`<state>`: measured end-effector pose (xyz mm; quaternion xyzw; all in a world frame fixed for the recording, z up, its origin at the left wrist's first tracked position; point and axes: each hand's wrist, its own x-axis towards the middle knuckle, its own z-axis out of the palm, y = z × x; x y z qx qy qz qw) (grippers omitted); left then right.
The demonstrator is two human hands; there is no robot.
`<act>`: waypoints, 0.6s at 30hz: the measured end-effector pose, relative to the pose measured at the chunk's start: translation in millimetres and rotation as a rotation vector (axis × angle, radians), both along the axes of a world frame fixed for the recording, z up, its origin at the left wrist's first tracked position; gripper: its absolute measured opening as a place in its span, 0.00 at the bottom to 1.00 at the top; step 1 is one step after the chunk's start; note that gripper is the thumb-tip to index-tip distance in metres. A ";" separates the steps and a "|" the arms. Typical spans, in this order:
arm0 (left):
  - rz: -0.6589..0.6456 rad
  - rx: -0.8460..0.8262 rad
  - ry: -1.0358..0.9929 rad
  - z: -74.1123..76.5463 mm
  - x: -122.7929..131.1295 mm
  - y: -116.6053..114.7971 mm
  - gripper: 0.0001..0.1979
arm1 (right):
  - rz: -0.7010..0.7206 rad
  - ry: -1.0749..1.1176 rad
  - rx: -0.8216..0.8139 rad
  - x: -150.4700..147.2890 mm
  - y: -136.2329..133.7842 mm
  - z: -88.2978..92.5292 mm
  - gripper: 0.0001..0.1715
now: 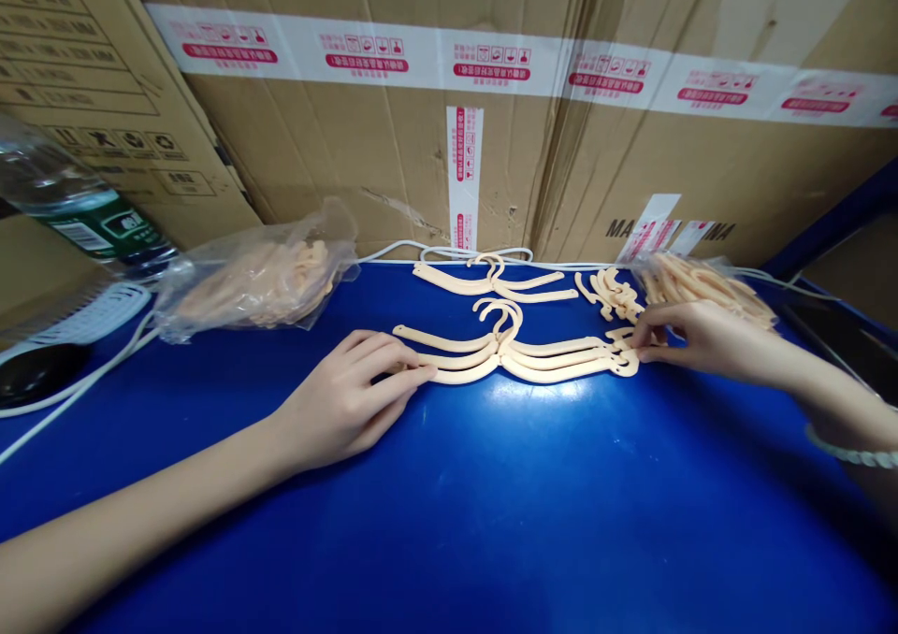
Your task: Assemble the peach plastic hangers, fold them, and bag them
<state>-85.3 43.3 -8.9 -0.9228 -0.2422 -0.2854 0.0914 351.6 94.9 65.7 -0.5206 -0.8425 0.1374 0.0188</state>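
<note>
Several beige plastic hangers (554, 365) lie close together on the blue tabletop, their hooks pointing away from me. My left hand (351, 396) is closed on the left arm ends of the nearest hangers, fingertips and thumb together. At their right ends, my right hand (691, 339) pinches a small beige hook piece (627, 363), which touches the hanger tips. Whether that piece is attached to them I cannot tell. Behind are more hangers (456, 284) with spread arms. A small pile of loose beige hook pieces (609, 293) lies just beyond my right hand.
A clear plastic bag (259, 279) of beige parts lies at the left, another bag (702, 288) at the right. Further left are a water bottle (91, 213), a black mouse (42, 374) and white cables (77, 386). Cardboard boxes (365, 148) stand along the back.
</note>
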 end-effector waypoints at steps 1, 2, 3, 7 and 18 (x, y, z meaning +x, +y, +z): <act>-0.001 0.004 0.001 -0.1 0.1 0.1 0.15 | 0.001 0.007 0.031 -0.8 -0.1 -0.1 0.21; 0.002 0.006 0.003 -0.2 0.2 0.1 0.15 | 0.006 0.017 0.058 -1.5 -0.3 0.0 0.21; 0.005 0.008 0.004 -0.3 0.3 0.2 0.15 | 0.014 0.026 0.078 -2.2 -0.6 0.1 0.21; 0.012 0.008 0.002 -0.8 0.7 0.9 0.15 | 0.023 0.039 0.090 -2.7 -0.8 0.0 0.22; 0.042 0.015 0.001 2.9 2.7 -1.6 0.12 | 0.032 -0.029 0.073 -2.4 0.0 0.9 0.20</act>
